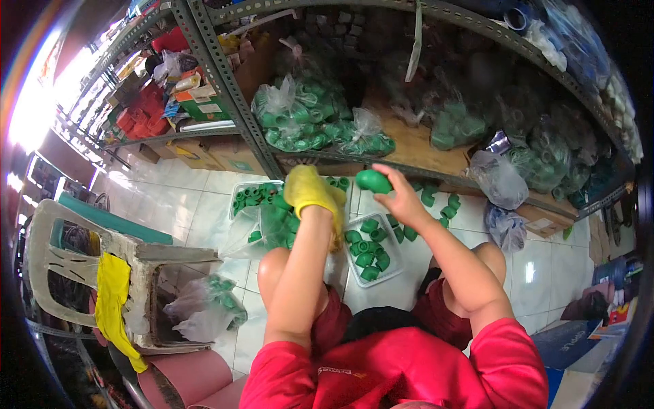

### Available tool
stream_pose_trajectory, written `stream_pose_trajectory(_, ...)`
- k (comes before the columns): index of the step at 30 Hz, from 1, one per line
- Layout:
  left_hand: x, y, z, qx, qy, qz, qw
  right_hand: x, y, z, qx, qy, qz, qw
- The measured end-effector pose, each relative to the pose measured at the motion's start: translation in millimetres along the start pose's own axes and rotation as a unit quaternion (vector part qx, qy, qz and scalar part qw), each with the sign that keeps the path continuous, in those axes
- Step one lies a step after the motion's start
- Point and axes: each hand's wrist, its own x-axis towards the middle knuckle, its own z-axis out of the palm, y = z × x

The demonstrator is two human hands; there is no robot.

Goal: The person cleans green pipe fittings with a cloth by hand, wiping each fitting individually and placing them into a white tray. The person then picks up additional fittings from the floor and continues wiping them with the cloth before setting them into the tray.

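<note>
My right hand point(400, 200) is closed on a green pipe elbow point(372, 180), held above the tiled floor. Yellow cloth point(304, 183) covers my left hand like a mitt, so its fingers are hidden. Below and between my hands, a white tray point(395, 270) holds several green elbows. Another tray point(238, 185), with smaller green fittings in it, stands beyond my left hand. Close to my left forearm lies a clear plastic bag point(245, 235) with green fittings. More loose green elbows point(428, 196) lie on the floor past my right hand.
A metal shelf point(228, 88) stands ahead, with bags of green fittings point(303, 112) on its lower board. At left is a worn plastic chair point(48, 235) with a yellow cloth point(111, 293) draped over it. Beside it, another bag point(197, 307) sits on the floor.
</note>
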Motion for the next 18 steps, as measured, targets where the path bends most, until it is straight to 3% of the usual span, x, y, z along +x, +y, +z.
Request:
stream_pose_trajectory(2,-22.3,19.7,-63.3,0.158,0.048,-0.015,0.986,-5.5,33.9,-1.0,-0.006,0.104,0.119,0.987)
stream_pose_trajectory(3,-13.0,4.3,-50.0,0.38,0.068,0.058,0.92,-7.6,56.0,-2.9,-0.041,0.128,0.166,0.977)
stream_pose_trajectory(6,-9.5,5.2,-78.9,0.367,0.028,0.031,0.929,-13.6,107.8,-8.9,-0.089,0.169,0.253,0.948)
stream_pose_trajectory(8,-13.7,13.6,-111.6,0.356,-0.015,0.005,0.934,-16.2,114.5,-10.1,0.173,0.222,0.472,0.835)
stream_pose_trajectory(11,-39.6,18.4,-134.7,0.35,-0.099,-0.022,0.931,-44.5,140.9,5.8,0.11,0.111,0.526,0.836)
stream_pose_trajectory(13,-44.9,20.6,-146.4,0.398,-0.008,0.123,0.909,-61.4,149.6,20.3,0.056,-0.02,0.543,0.838)
stream_pose_trajectory(16,-37.1,13.2,-141.7,0.369,-0.017,0.1,0.924,-88.2,156.9,43.9,-0.093,-0.191,0.56,0.801)
stream_pose_trajectory(17,-36.5,11.0,-140.9,0.37,-0.019,0.099,0.923,-101.2,163.6,53.4,-0.092,-0.193,0.562,0.799)
stream_pose_trajectory(18,-36.3,9.7,-139.7,0.37,-0.013,0.126,0.92,-121.8,186.0,68.8,-0.108,-0.163,0.509,0.838)
